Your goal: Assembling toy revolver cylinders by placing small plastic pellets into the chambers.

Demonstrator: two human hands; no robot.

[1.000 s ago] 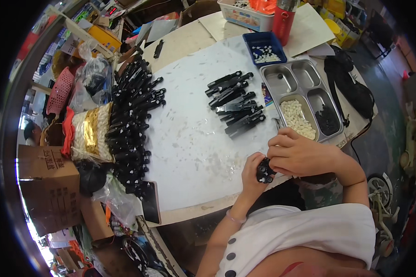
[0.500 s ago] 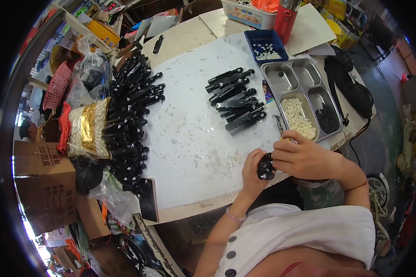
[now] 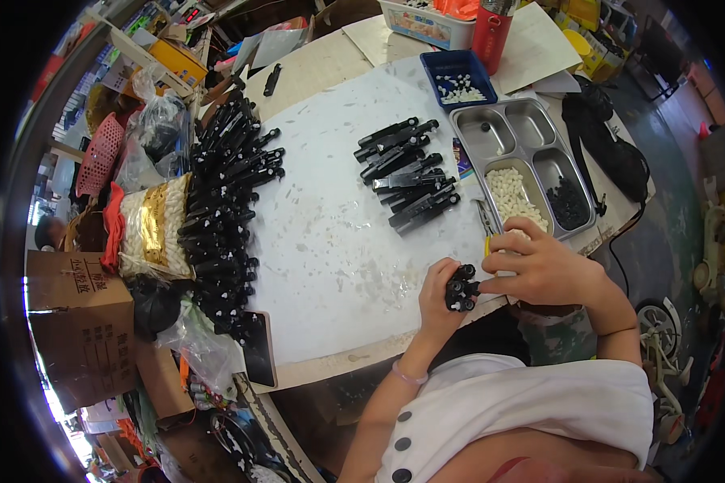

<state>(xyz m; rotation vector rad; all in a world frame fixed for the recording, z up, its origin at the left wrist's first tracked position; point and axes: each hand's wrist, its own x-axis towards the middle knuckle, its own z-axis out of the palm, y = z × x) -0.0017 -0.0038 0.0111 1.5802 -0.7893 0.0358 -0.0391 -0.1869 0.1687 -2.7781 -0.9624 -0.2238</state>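
My left hand [image 3: 441, 302] is wrapped round several black plastic pieces [image 3: 461, 288] with round knobbed ends turned up, just beyond the table's front edge. My right hand [image 3: 532, 270] is at their right side, its fingers bent and fingertips touching or almost touching the knobs. Whether something small is pinched there is hidden. Under the right hand's far fingers, pliers with a yellow handle [image 3: 486, 245] lie beside the steel tray. The compartmented steel tray [image 3: 527, 153] holds small white pieces [image 3: 514, 196] in one near compartment and small black pieces [image 3: 567, 201] in the other.
Several black plastic pieces [image 3: 411, 173] lie mid-table; a long pile [image 3: 221, 217] lines the left side. A phone-like dark slab [image 3: 259, 350] lies at the front left edge. Behind the tray stand a blue bin [image 3: 459, 80] and a red bottle [image 3: 491, 36]. Boxes [image 3: 80, 322] crowd the left.
My right hand's fingers have lifted and spread slightly from the black pieces, showing more of the knobs and the yellow handle. The left hand keeps its hold. The whole view has shifted slightly.
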